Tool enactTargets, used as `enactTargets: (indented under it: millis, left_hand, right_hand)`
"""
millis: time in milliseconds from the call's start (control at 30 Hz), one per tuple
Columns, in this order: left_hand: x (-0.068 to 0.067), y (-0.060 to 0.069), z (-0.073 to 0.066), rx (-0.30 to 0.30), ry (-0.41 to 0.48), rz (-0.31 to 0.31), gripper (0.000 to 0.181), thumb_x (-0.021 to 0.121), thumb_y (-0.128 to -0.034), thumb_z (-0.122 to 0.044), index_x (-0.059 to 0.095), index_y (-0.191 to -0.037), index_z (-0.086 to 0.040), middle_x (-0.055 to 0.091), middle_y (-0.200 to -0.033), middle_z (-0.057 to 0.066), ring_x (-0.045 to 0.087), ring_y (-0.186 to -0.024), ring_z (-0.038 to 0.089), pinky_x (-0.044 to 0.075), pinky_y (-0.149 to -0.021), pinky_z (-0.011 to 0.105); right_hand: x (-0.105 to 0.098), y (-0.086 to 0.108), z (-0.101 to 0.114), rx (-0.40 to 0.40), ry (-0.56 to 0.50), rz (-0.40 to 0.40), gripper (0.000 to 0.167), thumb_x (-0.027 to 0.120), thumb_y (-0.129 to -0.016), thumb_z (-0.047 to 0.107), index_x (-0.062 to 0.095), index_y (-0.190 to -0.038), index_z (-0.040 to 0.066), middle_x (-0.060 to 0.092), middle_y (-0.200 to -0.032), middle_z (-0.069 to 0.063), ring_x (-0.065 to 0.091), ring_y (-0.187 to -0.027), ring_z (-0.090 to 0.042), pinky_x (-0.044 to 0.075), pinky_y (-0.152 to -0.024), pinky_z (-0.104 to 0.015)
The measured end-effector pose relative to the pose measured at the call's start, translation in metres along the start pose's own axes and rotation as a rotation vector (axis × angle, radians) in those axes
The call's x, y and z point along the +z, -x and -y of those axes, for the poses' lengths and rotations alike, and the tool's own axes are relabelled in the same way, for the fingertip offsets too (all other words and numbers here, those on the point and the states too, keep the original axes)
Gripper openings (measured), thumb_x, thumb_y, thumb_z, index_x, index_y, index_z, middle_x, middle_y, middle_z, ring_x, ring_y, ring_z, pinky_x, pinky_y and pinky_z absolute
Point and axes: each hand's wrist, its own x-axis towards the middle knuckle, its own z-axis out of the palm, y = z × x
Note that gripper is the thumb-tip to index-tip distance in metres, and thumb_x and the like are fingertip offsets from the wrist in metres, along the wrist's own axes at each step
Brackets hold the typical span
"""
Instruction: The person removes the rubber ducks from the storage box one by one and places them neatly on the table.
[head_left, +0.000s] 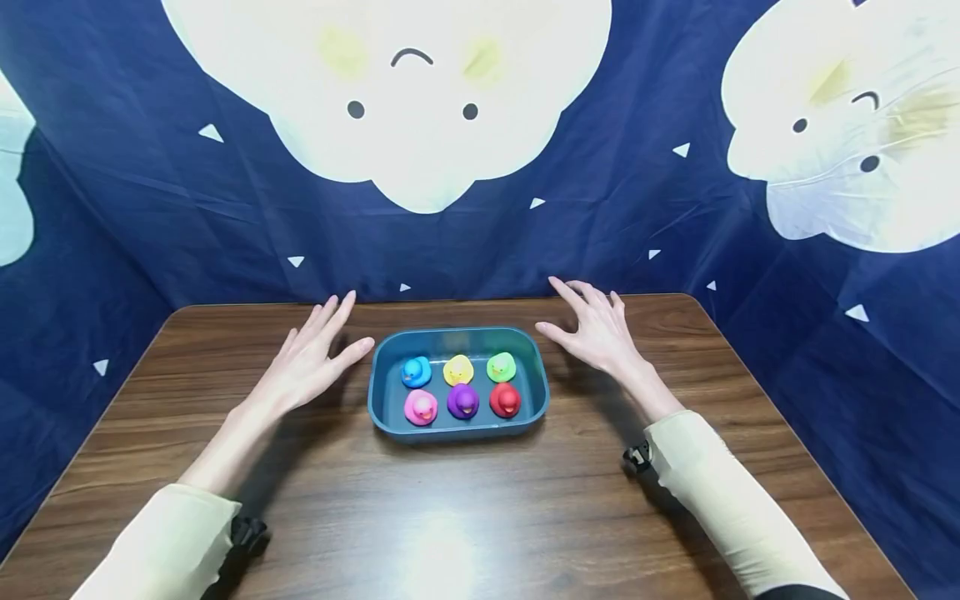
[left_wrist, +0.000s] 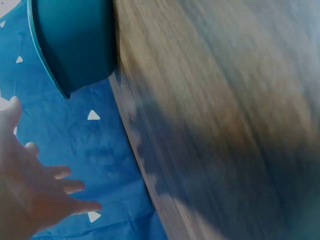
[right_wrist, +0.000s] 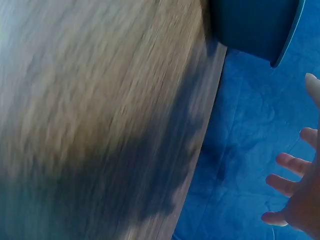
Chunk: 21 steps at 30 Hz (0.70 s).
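A teal rectangular tub [head_left: 459,431] with rounded corners sits on the wooden table, holding several small rubber ducks. Its far row has a blue duck [head_left: 416,372], a yellow duck [head_left: 458,370] and a green duck [head_left: 501,367]. Nearer lie a pink duck [head_left: 421,407], a purple duck [head_left: 462,402] and a red duck [head_left: 505,400]. Left of the tub hovers my left hand [head_left: 307,367], fingers spread, thumb close to the rim. My right hand [head_left: 596,333] hangs past the right side, fingers apart. Neither hand holds anything. Both wrist views show the tub's outer wall [left_wrist: 75,40].
The brown wooden table [head_left: 465,508] reaches back to a dark blue curtain [head_left: 247,217] printed with white clouds and triangles. Curtain also hangs along the left and right sides. Black straps [head_left: 637,457] show at the sleeve cuffs.
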Motion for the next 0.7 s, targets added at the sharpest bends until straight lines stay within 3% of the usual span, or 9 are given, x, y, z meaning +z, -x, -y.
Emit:
enactTargets:
  millis: [300, 700]
  left_hand:
    - [0.004, 0.003, -0.007, -0.016, 0.126, 0.028, 0.085, 0.044, -0.1007, -0.068, -0.003, -0.164, -0.039, 0.011, -0.174, 0.016, 0.015, -0.159, 0.044, 0.019, -0.120, 0.075]
    - [0.007, 0.006, -0.014, -0.021, 0.259, 0.025, 0.081, 0.046, -0.1028, -0.063, 0.000, -0.164, -0.039, 0.009, -0.175, 0.010, 0.014, -0.160, 0.040, 0.017, -0.122, 0.073]
  right_hand:
    - [0.005, 0.004, 0.012, -0.019, -0.097, -0.073, 0.071, 0.073, -0.088, 0.056, 0.052, -0.151, 0.029, 0.061, -0.139, -0.011, 0.056, -0.134, -0.032, 0.021, -0.121, -0.068]
    - [0.008, 0.006, 0.032, -0.042, -0.144, -0.120, 0.065, 0.075, -0.088, 0.052, 0.059, -0.144, 0.024, 0.066, -0.128, -0.011, 0.058, -0.128, -0.029, 0.026, -0.121, -0.064]
